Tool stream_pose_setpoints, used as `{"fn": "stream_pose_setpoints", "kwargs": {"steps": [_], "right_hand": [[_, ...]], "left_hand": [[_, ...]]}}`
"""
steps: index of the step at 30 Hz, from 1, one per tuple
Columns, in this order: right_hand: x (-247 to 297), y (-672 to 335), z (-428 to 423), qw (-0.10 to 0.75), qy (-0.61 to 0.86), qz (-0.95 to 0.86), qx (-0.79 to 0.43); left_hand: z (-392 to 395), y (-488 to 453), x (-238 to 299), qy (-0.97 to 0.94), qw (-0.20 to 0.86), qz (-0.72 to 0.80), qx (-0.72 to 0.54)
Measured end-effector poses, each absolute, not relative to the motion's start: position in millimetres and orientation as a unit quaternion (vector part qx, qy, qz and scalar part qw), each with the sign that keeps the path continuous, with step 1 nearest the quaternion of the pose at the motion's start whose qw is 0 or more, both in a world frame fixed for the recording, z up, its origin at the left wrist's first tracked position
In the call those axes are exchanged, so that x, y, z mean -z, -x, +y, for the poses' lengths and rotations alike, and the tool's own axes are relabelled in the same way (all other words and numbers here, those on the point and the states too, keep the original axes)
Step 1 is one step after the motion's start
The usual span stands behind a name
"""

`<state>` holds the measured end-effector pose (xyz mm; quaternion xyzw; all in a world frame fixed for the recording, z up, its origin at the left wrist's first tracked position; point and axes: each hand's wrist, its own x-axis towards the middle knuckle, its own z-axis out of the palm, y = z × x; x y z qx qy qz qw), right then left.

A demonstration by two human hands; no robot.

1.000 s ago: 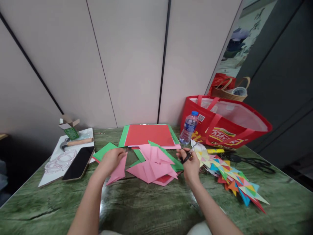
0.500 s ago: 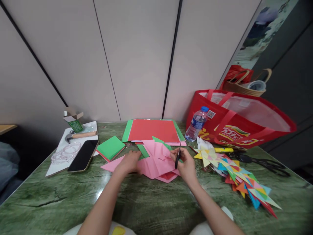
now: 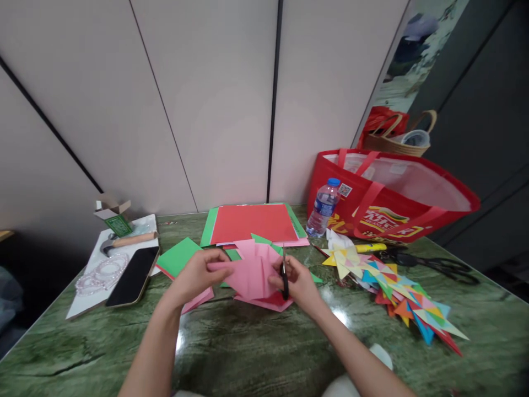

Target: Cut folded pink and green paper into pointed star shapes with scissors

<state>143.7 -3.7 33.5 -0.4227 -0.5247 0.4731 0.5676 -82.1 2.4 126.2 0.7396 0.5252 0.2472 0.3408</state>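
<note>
A pink folded paper (image 3: 254, 273) with pleats is held up just above the table between my two hands. My left hand (image 3: 204, 273) pinches its narrow left end between thumb and fingers. At the paper's right edge, my right hand (image 3: 300, 284) is closed around small black-handled scissors (image 3: 285, 278), blades pointing up and away; its thumb and fingertips also touch the pink paper. Beneath lie more pink and red folded sheets (image 3: 270, 302), partly covered, with green paper pieces (image 3: 260, 239) behind. A green and red paper stack (image 3: 179, 256) lies beyond my left hand.
Red sheets (image 3: 254, 223) lie against the wall. On the left are a phone (image 3: 133, 275), a hammer (image 3: 134, 239), beads (image 3: 101, 275) and a small box (image 3: 118, 220). To the right stand a water bottle (image 3: 324, 207), a red bag (image 3: 363, 204), colourful folded paper (image 3: 397, 292) and larger scissors (image 3: 440, 264).
My left hand has come off the table pieces and now grips the pink paper, which is lifted and turned. My right hand has moved slightly left with the scissors. The view has shifted a little.
</note>
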Motion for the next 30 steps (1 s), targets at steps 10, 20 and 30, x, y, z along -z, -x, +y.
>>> {"fn": "stream_pose_setpoints", "kwargs": {"steps": [10,20,30], "right_hand": [[-44.5,-149.5,-6.8,0.616,0.435,-0.421,-0.504],[-43.3,-157.2,-1.2,0.624,0.433,-0.384,-0.524],[-48.7,-151.4,-13.3,0.663,0.459,-0.413,-0.424]], "left_hand": [[-0.8,29.8,-108.9,-0.51,0.525,0.397,-0.553],[3.7,30.2,-89.1,-0.608,0.45,0.486,-0.439],[6.5,27.9,-88.9,-0.422,0.456,0.482,-0.618]]}}
